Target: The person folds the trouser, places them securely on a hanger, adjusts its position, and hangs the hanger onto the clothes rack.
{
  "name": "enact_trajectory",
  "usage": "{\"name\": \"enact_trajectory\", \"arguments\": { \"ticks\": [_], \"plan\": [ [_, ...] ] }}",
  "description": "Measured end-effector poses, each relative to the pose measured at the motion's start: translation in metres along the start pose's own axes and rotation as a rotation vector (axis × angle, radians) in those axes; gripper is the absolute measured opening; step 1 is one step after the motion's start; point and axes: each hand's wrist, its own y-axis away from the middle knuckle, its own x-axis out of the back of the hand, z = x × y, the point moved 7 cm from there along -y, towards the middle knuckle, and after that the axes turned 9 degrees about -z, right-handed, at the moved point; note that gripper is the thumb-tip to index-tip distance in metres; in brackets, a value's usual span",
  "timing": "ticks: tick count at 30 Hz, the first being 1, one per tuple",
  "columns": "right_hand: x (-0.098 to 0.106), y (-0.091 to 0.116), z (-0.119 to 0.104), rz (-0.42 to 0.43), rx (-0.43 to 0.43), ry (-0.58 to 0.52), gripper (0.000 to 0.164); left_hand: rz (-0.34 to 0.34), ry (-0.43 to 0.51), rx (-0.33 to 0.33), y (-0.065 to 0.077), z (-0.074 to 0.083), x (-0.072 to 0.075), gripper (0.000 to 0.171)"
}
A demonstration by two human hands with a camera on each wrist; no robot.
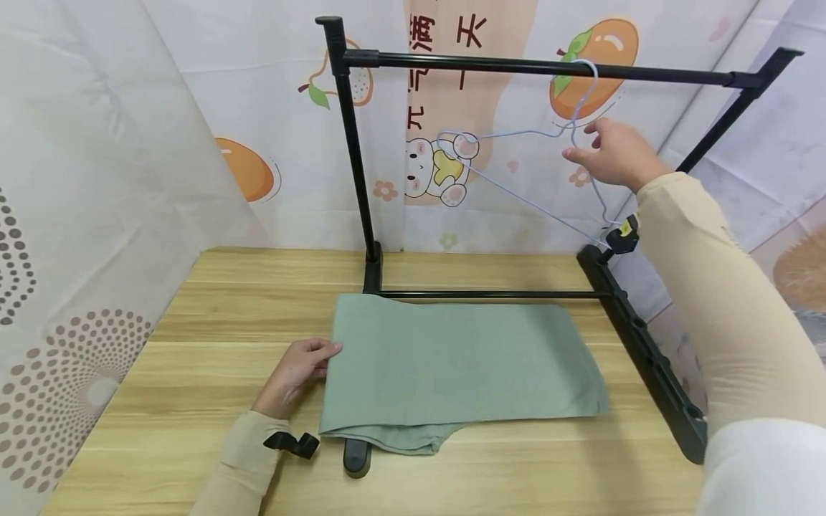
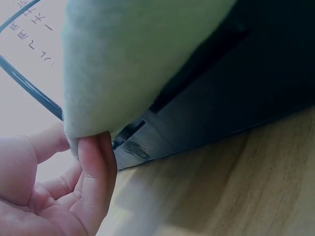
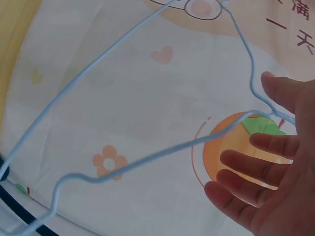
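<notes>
In the head view a folded green cloth garment (image 1: 452, 365) lies over the left foot of a black rack. My left hand (image 1: 298, 373) pinches its left edge between thumb and fingers; the left wrist view shows the green cloth (image 2: 113, 69) raised off the table at that edge. A pale blue wire hanger (image 1: 516, 188) hangs by its hook from the rack's top rail (image 1: 452, 62). Beside the hanger's neck is my right hand (image 1: 616, 154), its fingers loosely extended and holding nothing. The right wrist view shows these fingers apart from the blue wire (image 3: 147, 158).
The black rack's right foot (image 1: 645, 344) runs along the right side of the wooden table (image 1: 258, 301). Its left foot tip (image 1: 357, 459) sticks out below the garment. A low crossbar (image 1: 490, 294) joins the sides. Printed white curtains (image 1: 258, 72) stand behind.
</notes>
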Motion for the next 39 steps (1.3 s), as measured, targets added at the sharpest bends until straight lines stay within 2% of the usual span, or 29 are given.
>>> {"name": "enact_trajectory", "arguments": {
  "ticks": [5, 10, 14, 17, 19, 23, 27, 34, 39],
  "plan": [
    [-0.006, -0.013, -0.002, 0.021, -0.016, -0.061, 0.076, 0.011, -0.018, 0.0, -0.001, -0.003, 0.002, 0.042],
    [-0.002, -0.024, -0.004, 0.151, -0.016, -0.181, 0.061, 0.022, -0.015, -0.003, -0.003, -0.003, 0.004, 0.042],
    [0.0, -0.031, -0.001, 0.213, -0.029, -0.428, 0.041, 0.017, -0.002, -0.007, -0.004, -0.002, 0.004, 0.04],
    [-0.002, -0.034, 0.001, 0.199, -0.023, -0.628, 0.031, 0.013, 0.008, 0.0, -0.004, -0.003, 0.004, 0.038],
    [-0.003, -0.035, 0.002, 0.178, -0.036, -0.693, 0.032, 0.015, 0.011, 0.002, -0.004, -0.003, 0.004, 0.037],
    [0.0, -0.036, 0.003, 0.154, -0.07, -0.66, 0.041, 0.018, 0.009, -0.006, -0.004, -0.004, 0.005, 0.037],
    [0.004, -0.037, 0.003, 0.138, -0.054, -0.609, 0.037, 0.026, 0.002, -0.007, -0.004, -0.002, 0.006, 0.036],
    [0.002, -0.034, 0.0, 0.015, 0.055, -0.692, 0.011, 0.032, -0.002, 0.002, -0.003, -0.003, 0.005, 0.038],
    [0.008, -0.028, -0.001, 0.022, 0.091, -0.734, 0.013, 0.033, -0.005, 0.008, -0.003, -0.004, 0.004, 0.04]
  ]
}}
